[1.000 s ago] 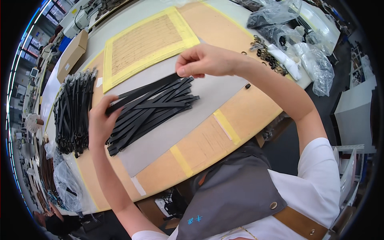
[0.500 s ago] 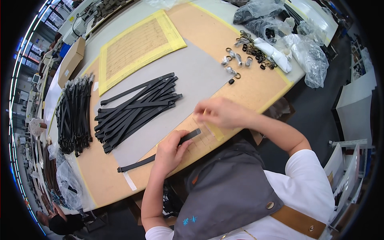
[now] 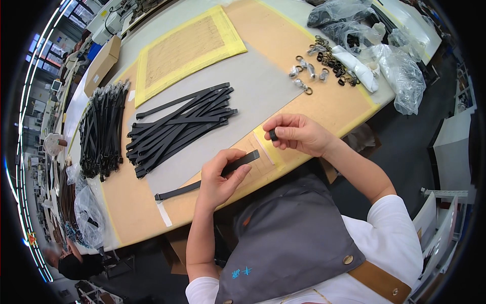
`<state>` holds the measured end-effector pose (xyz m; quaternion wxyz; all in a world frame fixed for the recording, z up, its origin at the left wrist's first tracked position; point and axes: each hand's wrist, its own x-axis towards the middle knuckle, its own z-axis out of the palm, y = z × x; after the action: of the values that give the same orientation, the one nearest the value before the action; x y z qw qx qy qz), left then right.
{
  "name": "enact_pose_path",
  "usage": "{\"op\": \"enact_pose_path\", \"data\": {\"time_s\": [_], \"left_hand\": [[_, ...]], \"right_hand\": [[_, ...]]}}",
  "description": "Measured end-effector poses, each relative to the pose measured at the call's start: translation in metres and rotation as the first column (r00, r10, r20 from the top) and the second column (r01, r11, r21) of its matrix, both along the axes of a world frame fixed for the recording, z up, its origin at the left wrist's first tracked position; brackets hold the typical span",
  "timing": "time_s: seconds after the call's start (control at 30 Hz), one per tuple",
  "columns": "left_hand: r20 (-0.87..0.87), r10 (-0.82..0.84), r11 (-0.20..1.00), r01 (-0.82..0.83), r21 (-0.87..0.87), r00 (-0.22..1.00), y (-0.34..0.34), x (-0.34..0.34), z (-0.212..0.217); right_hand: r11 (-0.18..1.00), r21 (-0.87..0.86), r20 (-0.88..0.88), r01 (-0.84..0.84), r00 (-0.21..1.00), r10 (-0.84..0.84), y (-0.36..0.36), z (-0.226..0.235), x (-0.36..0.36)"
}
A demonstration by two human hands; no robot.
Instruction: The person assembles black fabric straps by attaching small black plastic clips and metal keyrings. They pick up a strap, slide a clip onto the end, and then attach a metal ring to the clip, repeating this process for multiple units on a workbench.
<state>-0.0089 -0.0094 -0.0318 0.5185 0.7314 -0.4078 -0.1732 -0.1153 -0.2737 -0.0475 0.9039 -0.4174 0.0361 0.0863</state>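
Observation:
My left hand [image 3: 221, 176] is closed around a black strap [image 3: 182, 190] near the table's front edge. One end of the strap sticks out past my fingers toward my other hand, and the rest runs off to the left along the table. Between thumb and fingers, my right hand [image 3: 298, 134] pinches a small black strap loop [image 3: 273, 135] just above the table, apart from the strap end. Beyond my left hand lies a loose pile of similar black straps [image 3: 179, 126] on the grey sheet.
A bundle of black straps [image 3: 103, 131] lies at the left beside a cardboard box [image 3: 103, 65]. A yellow-edged board [image 3: 187, 53] is further back. Metal rings and small fittings [image 3: 331, 63] lie scattered at the right, next to clear plastic bags [image 3: 400, 76].
My right hand, blurred before, has moved slightly right and now shows a black loop in its pinch. The loose black piece near the rings is gone from the table. The view has shifted slightly.

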Motion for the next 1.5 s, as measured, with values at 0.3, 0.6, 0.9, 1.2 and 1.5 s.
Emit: {"op": "enact_pose_path", "data": {"time_s": [0.3,0.6,0.9,1.2,1.5], "left_hand": [[0.115,0.050,0.998,-0.045,-0.045,0.992,-0.002,-0.005,0.019],[0.201,0.064,0.995,-0.047,-0.090,0.978,-0.001,-0.007,0.021],[0.307,0.094,0.995,-0.075,-0.071,0.947,-0.009,-0.009,0.020],[0.130,0.102,0.995,-0.101,-0.016,0.986,-0.014,-0.017,-0.008],[0.124,-0.030,0.999,0.031,-0.007,0.992,-0.010,-0.011,-0.009]], "right_hand": [[0.988,0.150,0.005,-0.028,1.000,0.027,0.035,0.005,0.000],[0.995,0.095,0.023,-0.043,0.999,0.041,0.039,0.002,0.002],[0.994,-0.110,0.050,-0.012,0.999,0.018,0.041,0.002,0.001],[0.964,-0.255,0.062,0.076,0.996,-0.063,0.057,0.007,0.003],[-0.423,-0.889,0.335,0.178,0.882,-0.333,-0.094,0.003,0.047]]}}
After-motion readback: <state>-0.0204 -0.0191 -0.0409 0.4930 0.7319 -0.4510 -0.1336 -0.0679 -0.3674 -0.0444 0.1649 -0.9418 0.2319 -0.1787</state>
